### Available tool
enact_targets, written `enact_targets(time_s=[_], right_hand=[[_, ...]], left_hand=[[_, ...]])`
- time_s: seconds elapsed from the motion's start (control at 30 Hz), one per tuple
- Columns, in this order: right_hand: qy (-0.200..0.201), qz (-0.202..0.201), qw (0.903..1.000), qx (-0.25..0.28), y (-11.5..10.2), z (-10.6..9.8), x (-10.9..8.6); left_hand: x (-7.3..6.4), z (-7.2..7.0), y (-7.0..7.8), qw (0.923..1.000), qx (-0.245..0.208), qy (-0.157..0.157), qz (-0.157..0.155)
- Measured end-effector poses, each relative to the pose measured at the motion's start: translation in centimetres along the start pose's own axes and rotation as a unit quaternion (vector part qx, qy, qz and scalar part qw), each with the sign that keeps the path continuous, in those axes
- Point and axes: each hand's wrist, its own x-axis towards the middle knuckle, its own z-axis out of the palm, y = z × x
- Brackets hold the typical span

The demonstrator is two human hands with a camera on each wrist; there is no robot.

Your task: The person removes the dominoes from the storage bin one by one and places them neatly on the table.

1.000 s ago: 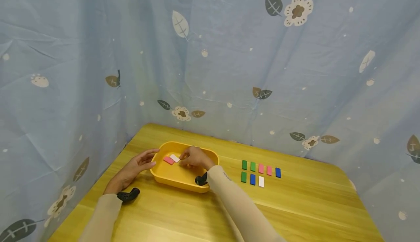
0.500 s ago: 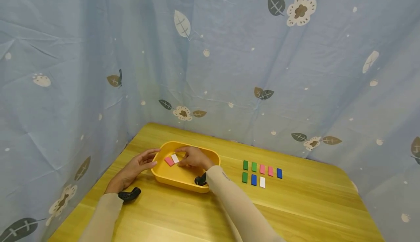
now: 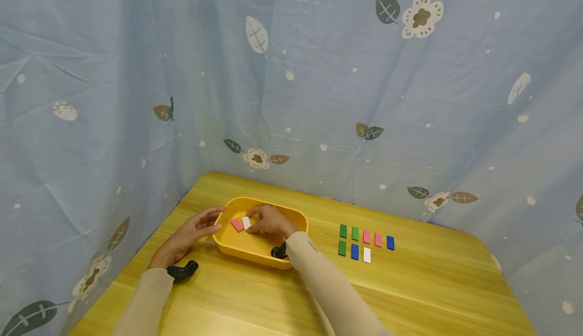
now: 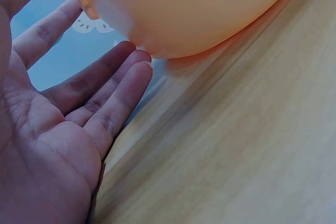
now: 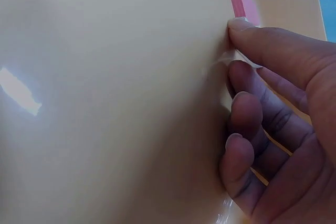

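Inside a yellow plastic basin (image 3: 248, 256), my right hand (image 3: 272, 220) pinches a small white rectangular block (image 3: 246, 222) between thumb and forefinger. A pink block (image 3: 237, 225) lies on the basin floor just left of it. In the right wrist view, the thumb of the right hand (image 5: 294, 103) largely covers the white block, and the pink block (image 5: 244, 8) shows beyond it. My left hand (image 3: 191, 232) is at the basin's left end, fingers extended to its rim. The left wrist view has the left hand's (image 4: 58, 124) fingers against the basin's outer wall (image 4: 194, 14).
Right of the basin, similar blocks lie in two rows on the wooden table (image 3: 437, 285), among them a dark green block (image 3: 343, 231), a blue block (image 3: 390, 243) and a white block (image 3: 367, 255). A patterned blue curtain (image 3: 319, 98) hangs behind and at the left.
The white block has turned from slanted to nearly upright in the head view, beside the pink one. The right forefinger and thumb have come onto its ends. The left hand stays at the rim.
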Motion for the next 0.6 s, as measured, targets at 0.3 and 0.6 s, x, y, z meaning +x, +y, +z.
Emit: enact_targets(time_s=[0.3, 0.6], right_hand=[[-0.002, -0.009, 0.9999, -0.009, -0.3, -1.3, -0.9], [0.021, -0.028, 0.9994, 0.008, -0.9, -3.9, -2.9]], left_hand=[[0.2, 0.1, 0.3, 1.0000, -0.001, -0.003, 0.002], [0.1, 0.0, 0.1, 1.0000, 0.003, -0.003, 0.006]])
